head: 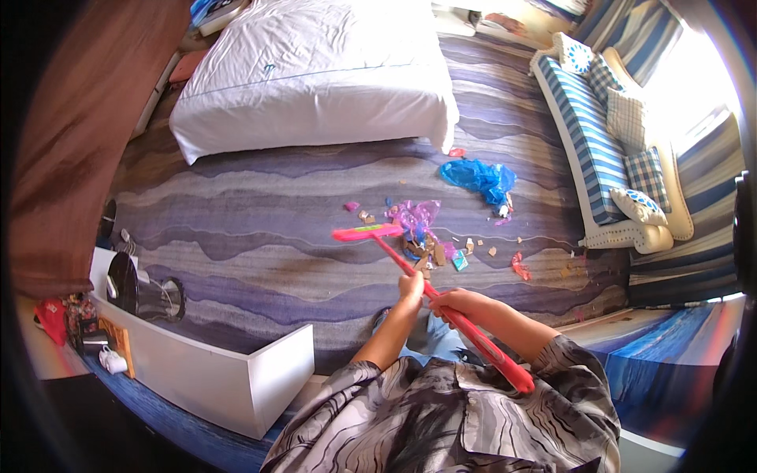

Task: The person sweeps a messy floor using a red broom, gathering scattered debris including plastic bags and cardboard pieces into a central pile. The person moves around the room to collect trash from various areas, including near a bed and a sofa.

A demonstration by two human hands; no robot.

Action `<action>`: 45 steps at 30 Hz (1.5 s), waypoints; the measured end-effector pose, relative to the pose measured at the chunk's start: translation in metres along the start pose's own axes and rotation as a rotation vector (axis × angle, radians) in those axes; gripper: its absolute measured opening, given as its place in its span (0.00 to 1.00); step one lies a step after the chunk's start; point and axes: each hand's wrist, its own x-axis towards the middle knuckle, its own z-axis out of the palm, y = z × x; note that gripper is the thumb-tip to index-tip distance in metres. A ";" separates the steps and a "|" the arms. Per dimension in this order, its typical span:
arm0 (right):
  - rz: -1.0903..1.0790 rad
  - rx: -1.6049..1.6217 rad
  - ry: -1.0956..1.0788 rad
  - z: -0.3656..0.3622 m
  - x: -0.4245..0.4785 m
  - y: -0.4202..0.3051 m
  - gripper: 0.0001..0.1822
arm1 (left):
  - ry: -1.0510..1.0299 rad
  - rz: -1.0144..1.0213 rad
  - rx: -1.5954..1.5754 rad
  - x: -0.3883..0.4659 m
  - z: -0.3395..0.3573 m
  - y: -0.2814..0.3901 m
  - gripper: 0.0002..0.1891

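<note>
Both my hands hold a long red broom (395,255), its handle slanting from the lower right to the upper left. My left hand (412,288) is closed around the shaft nearer the head, and my right hand (455,304) grips the thicker part just behind it. The pink-red broom head lies left of a litter pile. In that pile are purple plastic film (421,213), brown cardboard scraps (439,254) and a small teal packet (460,261). A crumpled blue plastic bag (482,177) lies farther off to the right, and a red wrapper (521,266) lies right of the pile.
A bed with a white cover (313,112) stands ahead. On the right is a striped sofa (582,130) with several cushions. A white panel-sided desk (195,360) and a round-based black stool (148,292) are at the left. Wavy-patterned carpet (236,207) covers the floor.
</note>
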 end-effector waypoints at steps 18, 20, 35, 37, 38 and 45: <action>-0.501 0.867 -0.007 0.113 0.049 0.005 0.09 | 0.170 -0.403 -0.464 0.074 -0.215 -0.039 0.16; -0.724 0.742 -0.184 0.097 0.052 0.013 0.23 | 0.206 -0.436 -0.393 0.070 -0.194 -0.028 0.16; -0.980 0.732 0.028 -0.031 -0.094 -0.004 0.25 | -0.085 -0.485 -0.671 -0.016 -0.018 -0.030 0.08; -0.859 0.806 0.092 -0.016 -0.069 0.000 0.25 | -0.011 -0.420 -0.726 -0.019 -0.048 -0.023 0.07; -0.771 0.856 0.107 -0.004 -0.050 0.002 0.25 | 0.091 -0.426 -0.723 -0.003 -0.070 -0.031 0.06; -0.520 0.755 0.218 0.066 0.003 0.008 0.18 | -0.083 -0.534 -0.622 0.076 -0.172 -0.120 0.02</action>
